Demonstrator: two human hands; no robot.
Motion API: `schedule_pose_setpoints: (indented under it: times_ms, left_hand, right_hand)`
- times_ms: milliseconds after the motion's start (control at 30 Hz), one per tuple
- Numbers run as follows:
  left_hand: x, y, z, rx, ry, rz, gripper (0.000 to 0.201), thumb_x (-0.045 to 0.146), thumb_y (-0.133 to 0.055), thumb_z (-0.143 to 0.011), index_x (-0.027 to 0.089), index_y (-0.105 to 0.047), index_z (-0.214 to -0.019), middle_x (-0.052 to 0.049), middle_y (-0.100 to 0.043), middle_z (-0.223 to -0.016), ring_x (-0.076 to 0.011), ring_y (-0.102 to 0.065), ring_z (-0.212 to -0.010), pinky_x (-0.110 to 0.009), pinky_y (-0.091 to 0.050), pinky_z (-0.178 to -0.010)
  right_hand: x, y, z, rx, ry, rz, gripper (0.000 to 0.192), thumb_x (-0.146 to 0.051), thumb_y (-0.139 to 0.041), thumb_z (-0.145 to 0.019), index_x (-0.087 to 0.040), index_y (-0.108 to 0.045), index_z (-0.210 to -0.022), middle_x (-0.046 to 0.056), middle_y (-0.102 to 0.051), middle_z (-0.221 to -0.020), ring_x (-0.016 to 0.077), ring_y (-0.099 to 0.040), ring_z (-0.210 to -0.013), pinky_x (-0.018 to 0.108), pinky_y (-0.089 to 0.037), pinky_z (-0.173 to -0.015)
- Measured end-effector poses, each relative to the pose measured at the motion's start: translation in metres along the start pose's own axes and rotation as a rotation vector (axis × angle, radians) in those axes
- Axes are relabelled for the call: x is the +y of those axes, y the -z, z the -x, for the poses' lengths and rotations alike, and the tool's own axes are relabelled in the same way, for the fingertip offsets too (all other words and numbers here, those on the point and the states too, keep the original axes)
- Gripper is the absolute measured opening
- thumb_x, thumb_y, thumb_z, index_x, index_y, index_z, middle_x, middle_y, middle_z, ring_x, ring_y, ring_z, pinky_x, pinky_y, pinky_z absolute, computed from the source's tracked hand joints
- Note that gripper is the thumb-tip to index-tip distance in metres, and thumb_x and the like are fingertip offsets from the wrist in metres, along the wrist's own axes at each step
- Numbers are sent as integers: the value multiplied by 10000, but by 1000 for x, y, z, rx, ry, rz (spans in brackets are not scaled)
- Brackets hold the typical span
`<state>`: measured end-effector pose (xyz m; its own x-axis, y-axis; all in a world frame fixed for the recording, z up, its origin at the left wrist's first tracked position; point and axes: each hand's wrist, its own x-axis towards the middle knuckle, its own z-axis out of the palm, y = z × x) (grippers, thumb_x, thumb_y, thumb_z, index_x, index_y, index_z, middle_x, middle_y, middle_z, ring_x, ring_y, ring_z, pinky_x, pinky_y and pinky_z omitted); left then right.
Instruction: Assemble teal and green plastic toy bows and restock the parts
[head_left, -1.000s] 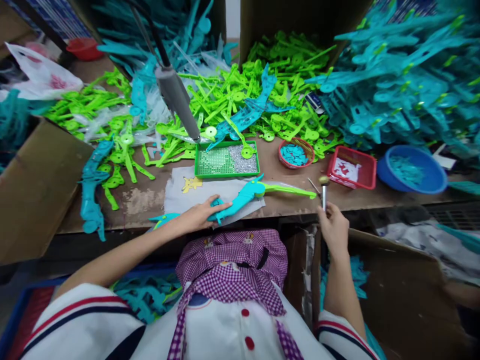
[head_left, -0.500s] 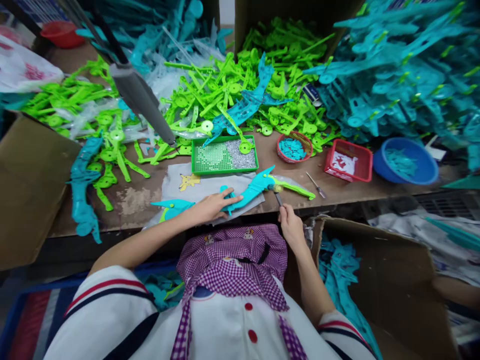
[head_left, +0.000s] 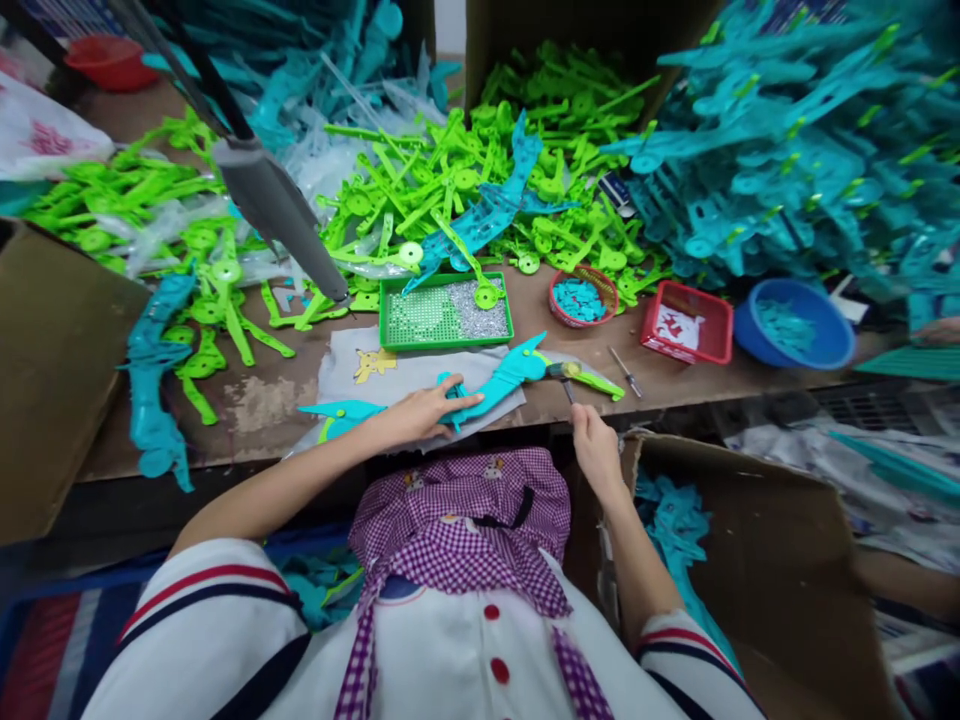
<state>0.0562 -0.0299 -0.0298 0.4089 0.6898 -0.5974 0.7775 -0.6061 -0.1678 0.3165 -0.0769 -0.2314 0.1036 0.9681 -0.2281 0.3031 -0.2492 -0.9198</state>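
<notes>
Two hands at the lower centre of the frame. Left hand [head_left: 420,412] lies flat with fingers spread, pressing down on the teal toy body [head_left: 491,385], grip loose rather than curled. Right hand [head_left: 592,445] has its grip closed on a small hammer [head_left: 564,378], whose head rests against the toy where the teal part meets its lime green arm [head_left: 596,380]. The toy is one long teal plastic piece, narrow and pointed at the upper end, lying slantwise on a grey cloth [head_left: 405,378] at the near edge of the counter [head_left: 262,400]. One green tray [head_left: 445,312] of small silver bits sits just behind it. To the right, three containers in a row: a round red basket [head_left: 583,297], a square red basket [head_left: 686,322], a blue bowl [head_left: 795,325]. One thin metal tool [head_left: 624,372] lies near the baskets. A second teal piece [head_left: 341,412] lies by the left wrist. Lime and teal parts heaped across the top, too many to count.
</notes>
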Motion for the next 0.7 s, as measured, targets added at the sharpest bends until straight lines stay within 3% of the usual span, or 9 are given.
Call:
schedule_pose_setpoints:
  times_ms: [100,167,300,367,433,533,600,700]
  left_hand:
    - [0,3,0,-22,18,6,863,282,-744,-865,416,-276,-1577,-155,-240,-1595,-284,-664,-1016,-408,-543,-915]
    - [-1,4,1,-26,17,10,855,281,-743,-866,417,-284,-1575,-149,-229,-1598,-283,-662,-1023,-410,-535,-930]
    - [-3,4,2,-13,12,25,834,277,-731,-871,403,-298,-1572,-142,-216,-1600,-296,-650,-1064,-416,-524,-948]
    - [-4,3,2,-21,22,36,818,271,-726,-874,400,-312,-1568,-139,-218,-1601,-307,-640,-1093,-421,-522,-956]
    - [-4,4,2,-30,31,45,797,274,-722,-879,396,-330,-1562,-136,-223,-1601,-311,-636,-1104,-427,-520,-966]
    - [-3,6,2,-25,32,50,785,283,-719,-879,390,-340,-1559,-135,-229,-1597,-299,-642,-1089,-422,-520,-965]
    - [-4,7,2,-24,29,53,795,285,-716,-879,394,-327,-1564,-133,-222,-1601,-302,-643,-1093,-424,-521,-961]
    - [-7,6,2,-29,45,55,812,277,-716,-880,413,-306,-1568,-125,-202,-1621,-332,-626,-1146,-443,-514,-975]
  right_hand:
    - [5,14,2,223,-29,-8,445,-458,-262,-1036,-186,-602,-943,38,-556,-674,180,-511,-640,258,-272,-626]
    - [3,14,1,287,-51,48,461,-439,-241,-1043,-170,-611,-992,33,-530,-655,169,-461,-600,263,-244,-615]
    - [-2,3,-10,73,-57,197,372,-390,-344,-1038,-161,-632,-978,-1,-455,-602,134,-333,-536,270,-175,-601]
    - [2,2,-14,15,-15,183,386,-408,-345,-1039,-171,-635,-945,5,-471,-613,136,-353,-545,266,-184,-600]
    - [10,8,-15,104,5,133,449,-441,-283,-1048,-177,-635,-961,30,-523,-654,153,-419,-577,261,-216,-605]
    - [22,13,-11,211,-85,149,512,-476,-219,-1051,-174,-632,-1041,57,-571,-688,178,-480,-607,263,-254,-624]
    - [27,10,-9,103,-144,207,488,-501,-267,-1044,-179,-634,-1063,57,-581,-680,180,-496,-606,262,-270,-638]
    - [35,5,-12,-70,-94,125,504,-586,-325,-1008,-199,-645,-959,65,-627,-718,189,-548,-654,261,-324,-663]
